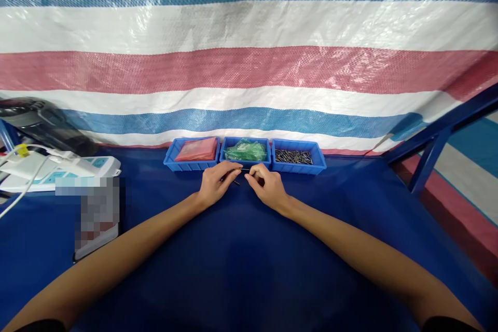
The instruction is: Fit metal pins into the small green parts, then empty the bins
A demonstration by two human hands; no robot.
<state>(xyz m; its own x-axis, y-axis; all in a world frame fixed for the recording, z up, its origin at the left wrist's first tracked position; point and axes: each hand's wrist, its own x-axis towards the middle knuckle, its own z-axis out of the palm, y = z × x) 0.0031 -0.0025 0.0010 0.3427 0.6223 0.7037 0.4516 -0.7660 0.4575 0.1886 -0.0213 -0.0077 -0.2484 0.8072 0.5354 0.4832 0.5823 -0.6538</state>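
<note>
My left hand [218,182] is closed in a pinch, with a thin, dark, screw-like metal piece [241,169] between thumb and fingers. That piece reaches across to my right hand [268,187], whose thumb and curled fingers pinch at its other end. A second small dark piece [236,182] shows just below my left fingertips; whether it is held or lies on the table cannot be made out. Just beyond both hands stands a blue bin with green plastic bags [249,150]. The bin to its right holds many small metal pieces [293,156] of similar look.
Red plastic bags [196,149] lie in the left blue bin [187,166]. On the blue table [241,259], at left, are a white power strip [109,166] with cables, a partly blurred phone-like object [99,218] and a dark bottle [58,124]. Striped sheeting [249,70] hangs behind; a blue frame [431,150] stands right.
</note>
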